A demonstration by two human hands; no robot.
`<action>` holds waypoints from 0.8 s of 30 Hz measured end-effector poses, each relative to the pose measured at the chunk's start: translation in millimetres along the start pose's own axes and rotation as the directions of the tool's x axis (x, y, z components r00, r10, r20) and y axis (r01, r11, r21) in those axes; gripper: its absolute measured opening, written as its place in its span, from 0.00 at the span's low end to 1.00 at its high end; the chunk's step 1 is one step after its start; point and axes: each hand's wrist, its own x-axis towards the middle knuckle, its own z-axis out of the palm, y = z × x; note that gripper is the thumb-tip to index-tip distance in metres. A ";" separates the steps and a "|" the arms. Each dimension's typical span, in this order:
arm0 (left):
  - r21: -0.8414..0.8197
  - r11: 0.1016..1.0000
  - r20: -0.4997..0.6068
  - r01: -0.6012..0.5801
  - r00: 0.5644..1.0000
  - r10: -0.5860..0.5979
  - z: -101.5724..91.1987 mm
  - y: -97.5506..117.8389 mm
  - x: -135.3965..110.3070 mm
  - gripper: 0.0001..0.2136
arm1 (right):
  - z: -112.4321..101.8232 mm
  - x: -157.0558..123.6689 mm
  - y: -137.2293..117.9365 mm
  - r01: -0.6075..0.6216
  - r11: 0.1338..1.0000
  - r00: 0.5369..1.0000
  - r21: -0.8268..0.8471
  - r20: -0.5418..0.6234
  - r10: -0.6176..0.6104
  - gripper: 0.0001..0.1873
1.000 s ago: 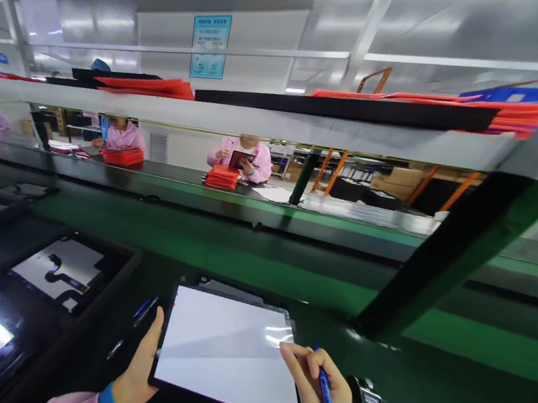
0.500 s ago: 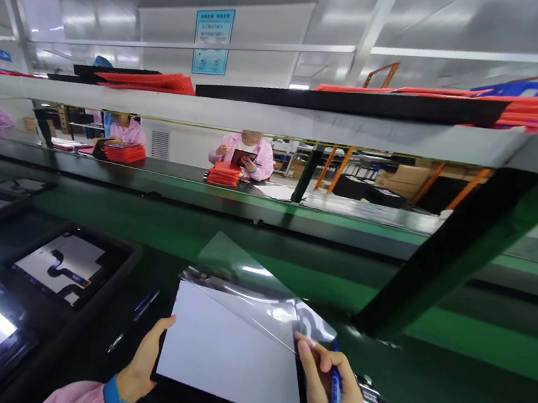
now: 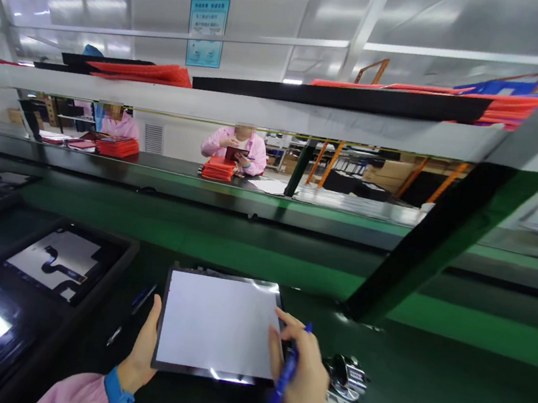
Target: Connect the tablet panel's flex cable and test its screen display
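A flat tablet-sized panel (image 3: pixel 217 325) with a white face and dark frame lies in front of me. My left hand (image 3: pixel 141 349) grips its left edge, thumb on the frame. My right hand (image 3: pixel 298 384) rests at the panel's right edge, fingers closed round a blue pen (image 3: pixel 284 372). No clear film shows on the panel or in either hand now.
Black trays (image 3: pixel 107 271) with similar panels lie at the left on the dark bench. Two pens (image 3: pixel 139 300) lie beside my left hand. A metal tool (image 3: pixel 349 375) sits at the right. A green conveyor (image 3: pixel 251 253) runs behind. Workers in pink sit opposite with red stacks (image 3: pixel 218 168).
A clear film was peeled up from the panel's right corner half a second ago; now it is gone from view. My right hand has dropped lower to the panel's right edge.
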 end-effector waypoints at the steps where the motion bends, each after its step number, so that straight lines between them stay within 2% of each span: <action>1: 0.010 1.000 -0.001 0.001 1.000 -0.001 0.1 -1.4 -0.5 0.31 | 10.6 -2.5 -4.7 0.072 0.997 0.996 -0.024 0.045 -0.071 0.06; 4: 0.040 0.999 -0.026 -0.011 1.000 0.013 -2.0 -6.5 -0.4 0.27 | 42.7 -14.7 -25.8 0.244 0.969 0.948 -0.049 0.223 -0.227 0.08; 6: 0.040 0.999 -0.048 -0.031 0.998 0.033 -4.5 -8.8 1.1 0.25 | 54.2 -22.9 -40.9 0.382 0.924 0.850 0.019 0.386 -0.359 0.13; 8: 0.030 0.998 -0.043 -0.052 0.998 0.053 -6.4 -9.2 2.4 0.26 | 53.7 -26.7 -48.5 0.501 0.854 0.712 0.142 0.493 -0.500 0.17; 9: 0.031 0.998 -0.037 -0.062 0.997 0.063 -7.0 -8.5 2.6 0.27 | 49.7 -26.2 -47.5 0.528 0.826 0.666 0.197 0.509 -0.546 0.18; 10: 0.039 0.997 -0.031 -0.071 0.997 0.073 -7.1 -7.5 2.5 0.28 | 43.9 -24.3 -43.2 0.528 0.818 0.657 0.227 0.502 -0.563 0.17; 11: 0.054 0.996 -0.029 -0.077 0.996 0.079 -7.0 -6.1 2.0 0.28 | 37.2 -21.3 -35.9 0.506 0.831 0.685 0.229 0.479 -0.549 0.16; 15: 0.128 0.987 -0.070 -0.102 0.991 0.112 -5.8 0.3 -1.0 0.19 | 13.3 -6.6 5.2 0.303 0.951 0.908 0.059 0.286 -0.307 0.11; 18: 0.126 0.987 -0.111 -0.099 0.987 0.114 -6.2 3.3 -1.3 0.15 | 6.1 -0.6 26.3 0.083 0.997 0.993 -0.002 0.082 -0.082 0.04; 19: 0.118 0.989 -0.121 -0.093 0.987 0.108 -7.1 3.7 -0.6 0.15 | 5.6 0.3 29.8 -0.019 1.000 1.000 0.019 0.009 0.018 0.04; 21: 0.104 0.990 -0.127 -0.097 0.986 0.110 -10.6 3.6 2.1 0.15 | 5.6 1.3 32.6 -0.228 0.964 0.968 0.138 -0.076 0.240 0.10; 23: 0.097 0.989 -0.118 -0.115 0.985 0.127 -16.2 2.6 6.0 0.14 | 5.3 1.0 31.5 -0.369 0.882 0.918 0.292 -0.033 0.395 0.15; 24: 0.098 0.987 -0.108 -0.128 0.984 0.138 -19.3 2.0 8.0 0.14 | 4.4 -0.1 29.8 -0.406 0.842 0.904 0.355 0.021 0.427 0.17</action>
